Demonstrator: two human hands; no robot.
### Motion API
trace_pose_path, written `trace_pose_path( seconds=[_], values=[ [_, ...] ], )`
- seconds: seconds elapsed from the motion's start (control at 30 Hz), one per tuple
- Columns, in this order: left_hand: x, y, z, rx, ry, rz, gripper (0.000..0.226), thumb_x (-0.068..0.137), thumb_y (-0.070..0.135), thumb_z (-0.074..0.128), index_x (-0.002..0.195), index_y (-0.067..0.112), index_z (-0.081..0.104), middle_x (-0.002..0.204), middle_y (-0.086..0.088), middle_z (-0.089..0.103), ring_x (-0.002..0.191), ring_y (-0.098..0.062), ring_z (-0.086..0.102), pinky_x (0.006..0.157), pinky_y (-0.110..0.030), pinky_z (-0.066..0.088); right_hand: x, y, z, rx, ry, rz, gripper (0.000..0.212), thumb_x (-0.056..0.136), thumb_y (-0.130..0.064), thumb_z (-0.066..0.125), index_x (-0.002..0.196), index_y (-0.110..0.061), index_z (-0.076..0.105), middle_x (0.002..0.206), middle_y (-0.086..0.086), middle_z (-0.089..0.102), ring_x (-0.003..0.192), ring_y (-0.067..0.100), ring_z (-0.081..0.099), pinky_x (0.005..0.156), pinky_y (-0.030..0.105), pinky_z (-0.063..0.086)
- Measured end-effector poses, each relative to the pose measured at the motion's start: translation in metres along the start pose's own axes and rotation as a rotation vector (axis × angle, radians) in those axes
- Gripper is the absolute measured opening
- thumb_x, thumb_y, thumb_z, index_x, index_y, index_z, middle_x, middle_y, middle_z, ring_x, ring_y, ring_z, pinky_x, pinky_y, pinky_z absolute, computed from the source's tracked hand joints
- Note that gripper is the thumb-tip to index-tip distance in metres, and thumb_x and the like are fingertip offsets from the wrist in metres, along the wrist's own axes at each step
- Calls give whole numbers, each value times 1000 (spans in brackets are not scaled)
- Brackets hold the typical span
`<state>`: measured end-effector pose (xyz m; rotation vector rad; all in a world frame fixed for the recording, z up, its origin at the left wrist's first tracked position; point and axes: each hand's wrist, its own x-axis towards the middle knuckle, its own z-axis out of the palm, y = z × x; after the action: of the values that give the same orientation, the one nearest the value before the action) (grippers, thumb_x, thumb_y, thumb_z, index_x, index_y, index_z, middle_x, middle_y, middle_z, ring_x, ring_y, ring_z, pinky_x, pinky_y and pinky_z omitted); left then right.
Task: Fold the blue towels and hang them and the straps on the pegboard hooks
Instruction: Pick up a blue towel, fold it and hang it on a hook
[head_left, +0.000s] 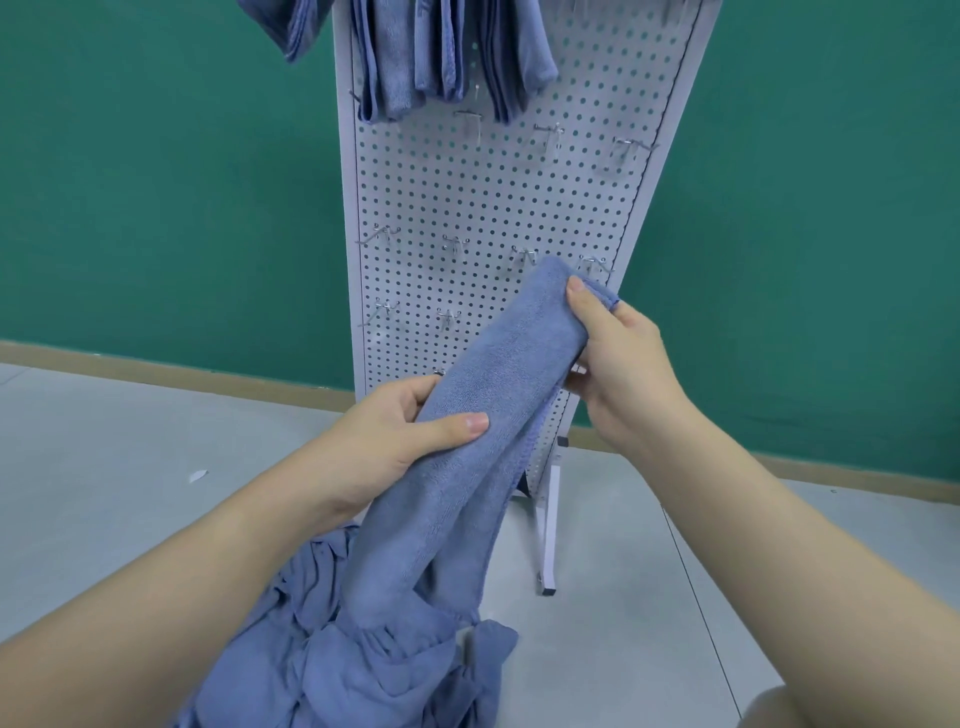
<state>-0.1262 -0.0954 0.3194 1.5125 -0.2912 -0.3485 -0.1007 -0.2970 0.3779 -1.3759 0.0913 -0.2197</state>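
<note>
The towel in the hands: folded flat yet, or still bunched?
Still bunched: the towel is gathered into a loose roll between the left hand and right hand, its lower end hanging limp.

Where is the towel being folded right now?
In the head view, the towel is mid-frame in front of the lower pegboard, held between the left hand and the right hand, with its lower end hanging to the cloth pile on the floor.
</note>
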Motion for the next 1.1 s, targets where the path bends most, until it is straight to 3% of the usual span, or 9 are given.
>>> trace_pose_path(
  seconds=[0.13, 0.2, 0.33, 0.43, 0.53, 0.67, 0.83, 0.97, 1.1],
  values=[
    [-3, 4, -7, -33, 11, 3, 45, 81, 28, 79, 120, 9, 69, 115, -12, 77, 96, -24, 73, 81, -33, 59, 8, 11, -8, -270, 44, 11, 16, 102, -16, 58, 109, -12, 71, 103, 5, 74, 85, 18, 67, 65, 31, 62],
    [-4, 6, -12, -86, 20, 15, 48, 82, 29, 74, 125, 7, 67, 117, -14, 76, 99, -26, 73, 82, -34, 59, 7, 14, -10, -518, 22, -152, 33, 97, -5, 54, 123, -19, 68, 113, 0, 70, 89, 10, 66, 80, 35, 63],
    [-7, 13, -23, -222, 35, 57, 45, 85, 25, 69, 126, 5, 67, 116, -17, 75, 95, -23, 73, 75, -29, 59, -12, 19, 0, -827, -427, -387, 72, 86, -6, 54, 150, -35, 44, 149, -13, 46, 128, -1, 49, 95, 12, 47],
    [-9, 16, -29, -231, 26, 61, 43, 86, 24, 69, 124, 6, 69, 114, -19, 74, 93, -25, 73, 74, -30, 59, -19, 38, 14, -998, -537, -605, 83, 82, -27, 64, 159, -27, 34, 156, -8, 42, 145, 10, 38, 120, 39, 32],
    [-10, 17, -30, -211, 7, 42, 42, 85, 24, 69, 123, 7, 70, 112, -20, 74, 91, -26, 72, 74, -31, 60, -17, 48, 22, -986, -438, -695, 78, 84, -21, 72, 155, -27, 41, 153, -6, 46, 143, 15, 40, 120, 47, 30],
    [-12, 16, -31, -187, -17, 32, 44, 85, 25, 70, 125, 6, 68, 116, -23, 72, 94, -28, 71, 77, -33, 61, -16, 51, 25, -947, -464, -757, 72, 83, -9, 71, 150, -22, 51, 151, -4, 51, 140, 16, 46, 117, 47, 34],
    [-15, 17, -34, -126, -45, 31, 46, 87, 27, 68, 126, 4, 66, 119, -22, 73, 100, -28, 73, 79, -30, 60, -28, 54, 35, -941, -519, -871, 69, 80, -14, 67, 148, -18, 53, 147, -2, 56, 137, 17, 49, 116, 42, 35],
    [-17, 17, -37, -112, -42, 29, 40, 87, 27, 69, 121, 7, 69, 116, -19, 75, 100, -27, 74, 81, -30, 61, -31, 56, 39, -910, -532, -914, 65, 80, -19, 67, 144, -16, 56, 142, -2, 60, 134, 18, 54, 111, 47, 41],
    [-18, 18, -40, -12, 66, 93, 32, 90, 32, 76, 114, 11, 71, 106, -18, 76, 96, -26, 72, 78, -36, 61, -34, 54, 44, -893, -488, -968, 63, 75, -21, 54, 137, -13, 63, 137, 0, 64, 129, 20, 58, 108, 45, 44]
  ],
)
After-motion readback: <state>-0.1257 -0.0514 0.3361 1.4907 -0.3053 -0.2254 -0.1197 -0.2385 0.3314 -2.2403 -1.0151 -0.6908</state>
